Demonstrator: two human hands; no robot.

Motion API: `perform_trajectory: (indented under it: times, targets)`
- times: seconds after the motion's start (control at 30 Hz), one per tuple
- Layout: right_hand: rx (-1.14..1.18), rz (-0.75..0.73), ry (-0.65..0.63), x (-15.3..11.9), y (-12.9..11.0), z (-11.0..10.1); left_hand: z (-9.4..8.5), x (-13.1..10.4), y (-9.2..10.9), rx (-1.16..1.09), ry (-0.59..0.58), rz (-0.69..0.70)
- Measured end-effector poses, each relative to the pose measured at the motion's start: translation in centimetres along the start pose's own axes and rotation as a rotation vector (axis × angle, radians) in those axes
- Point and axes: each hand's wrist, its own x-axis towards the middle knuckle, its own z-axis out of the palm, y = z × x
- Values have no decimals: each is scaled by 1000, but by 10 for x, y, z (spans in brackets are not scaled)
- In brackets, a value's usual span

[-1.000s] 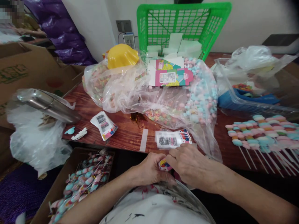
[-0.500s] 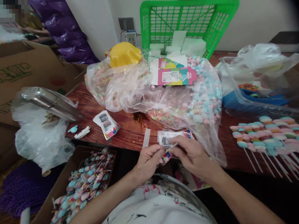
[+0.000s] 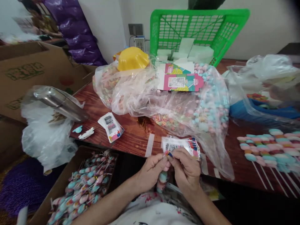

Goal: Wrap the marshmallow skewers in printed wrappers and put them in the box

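Note:
My left hand [image 3: 152,171] and my right hand [image 3: 187,168] meet in front of my body, both closed with thumbs and fingertips pinching. Between them is a pink and blue marshmallow skewer [image 3: 162,178], its lower end pointing down toward my lap. A small colourful printed label [image 3: 168,153] shows at its top, pinched by the fingertips of both hands; how it is attached is hidden. Just beyond my fingers, a stack of printed labels [image 3: 180,145] lies at the table edge. Left of that stack, a white strip [image 3: 150,145] lies on the wood.
Unwrapped marshmallow skewers [image 3: 269,150] lie at right. Clear bags of sweets [image 3: 208,103] cover the table's middle, before a green basket [image 3: 199,34]. At left are another label stack [image 3: 111,126], a steel flask [image 3: 61,103] and, below, a box of wrapped skewers [image 3: 82,190].
The white strip held in my right hand is gone from view. Both hands have come together lower down, and the marshmallow skewer now shows below them. The view has shifted slightly.

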Motion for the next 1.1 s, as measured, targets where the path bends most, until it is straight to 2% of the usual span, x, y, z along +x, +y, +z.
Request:
perform_trajectory:
  times: [0.1, 0.17, 0.23, 0.27, 0.33, 0.4, 0.47, 0.53, 0.7, 0.77, 0.87, 0.93, 1.0, 1.03, 1.1]
  targets:
    - [57, 91, 58, -6, 3, 10, -11, 0, 11, 40, -152, -84]
    - [148, 230, 53, -8, 3, 15, -16, 2, 17, -1, -189, -97]
    - [147, 291, 79, -7, 2, 13, -19, 5, 21, -105, -200, -92]
    - [84, 248, 94, -5, 2, 9, -19, 6, 21, -160, -205, -95]
    - [-148, -12, 78, -1, -1, -5, -19, 8, 21, -237, -221, -138]
    - [-398, -334, -100, 3, -3, -22, -20, 7, 20, -239, -238, -203]
    - [-549, -542, -328, 7, -4, -37, -22, 6, 18, -200, -284, -269]
    - [-585, -614, -480, 10, -7, -45, -25, 4, 18, -154, -369, -316]
    - [-541, -609, -672, 11, -13, -43, -31, -5, 21, 75, -533, -348]
    - [-548, -524, -693, 7, -10, -36, -30, -8, 22, 284, -501, -259]
    - [-532, -245, -691, 2, -1, -25, -29, -11, 23, 719, -284, 63]
    - [-477, -35, -723, 5, 2, -20, -29, -9, 22, 901, -152, 230]
    - [-480, 47, -706, 12, -1, -19, -32, -5, 22, 853, -99, 231]
    - [-511, 14, -678, 16, -4, -19, -34, -2, 23, 749, -80, 169]
    - [-594, -152, -594, 24, -9, -23, -39, 4, 24, 467, -48, -19]
